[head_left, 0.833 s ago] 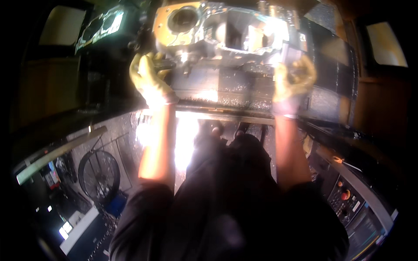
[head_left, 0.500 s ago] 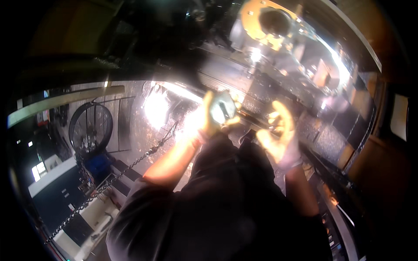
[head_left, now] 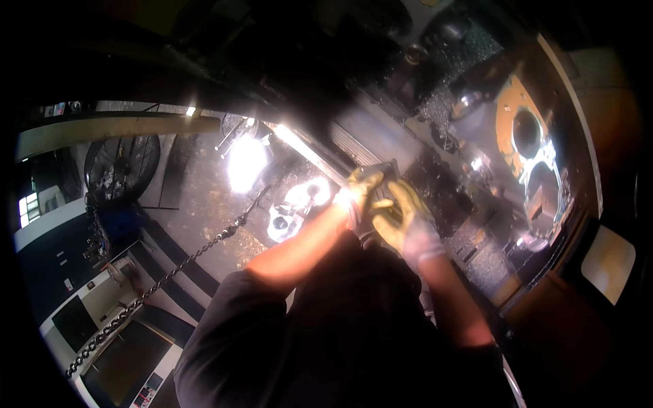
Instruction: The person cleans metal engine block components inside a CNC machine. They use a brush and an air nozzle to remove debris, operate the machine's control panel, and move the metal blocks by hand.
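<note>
Piece (head_left: 386,168): dark, was by machine bed (head_left: 388,134) edge; axis unclear.
Left hand (head_left: 357,194): gripped its left side.
Right hand (head_left: 406,221): half-open alongside, contact unclear.

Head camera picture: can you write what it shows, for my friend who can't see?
A person's gloved left hand holds a dark grey object, the gloved right hand close beside it. A metal part with an orange face is at right; a chain slants across the left.
</note>
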`<state>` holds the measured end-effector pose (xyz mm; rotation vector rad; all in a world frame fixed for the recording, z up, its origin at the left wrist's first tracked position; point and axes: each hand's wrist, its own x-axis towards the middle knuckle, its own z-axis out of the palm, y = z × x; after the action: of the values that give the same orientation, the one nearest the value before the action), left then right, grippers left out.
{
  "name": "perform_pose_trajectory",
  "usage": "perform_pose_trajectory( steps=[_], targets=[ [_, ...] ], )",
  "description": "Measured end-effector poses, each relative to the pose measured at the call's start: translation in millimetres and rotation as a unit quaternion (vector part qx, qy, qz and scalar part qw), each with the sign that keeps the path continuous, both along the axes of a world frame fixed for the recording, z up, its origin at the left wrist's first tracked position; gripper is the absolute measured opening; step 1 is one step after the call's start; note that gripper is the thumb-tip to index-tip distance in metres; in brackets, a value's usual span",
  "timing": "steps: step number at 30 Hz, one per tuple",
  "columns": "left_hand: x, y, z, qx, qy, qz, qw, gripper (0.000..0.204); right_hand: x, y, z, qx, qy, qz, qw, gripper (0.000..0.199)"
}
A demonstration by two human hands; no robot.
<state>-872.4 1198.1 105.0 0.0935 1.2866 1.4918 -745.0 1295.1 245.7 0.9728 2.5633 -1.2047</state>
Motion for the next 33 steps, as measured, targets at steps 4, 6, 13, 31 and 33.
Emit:
perform_pose_trajectory(
  steps=[4,6,13,31,33],
  targets=[
    [-93.3,52.1,23.7,-0.179,-0.09,0.098,0.975,0.086,30.2,1.5,4.8,-0.101,-0.005,-0.119,0.988,0.057],
    [-139.4,74.2,-13.4,-0.145,0.026,0.131,0.98,0.048,83.1,-11.2,-31.9,-0.101,0.01,-0.172,0.98,0.053],
    [-258.1,189.2,-115.1,-0.144,0.257,-0.076,0.953,0.048,230.6,-74.4,-89.0,-0.171,-0.083,-0.375,0.907,0.049],
    [-249.6,230.2,-40.1,-0.284,0.671,-0.223,0.648,0.043,302.9,5.4,-66.9,-0.016,0.14,-0.665,0.734,0.026],
    [-206.4,219.7,33.9,-0.268,0.631,-0.237,0.689,0.045,298.1,47.7,-32.1,0.022,0.173,-0.677,0.715,0.029]
  ],
)
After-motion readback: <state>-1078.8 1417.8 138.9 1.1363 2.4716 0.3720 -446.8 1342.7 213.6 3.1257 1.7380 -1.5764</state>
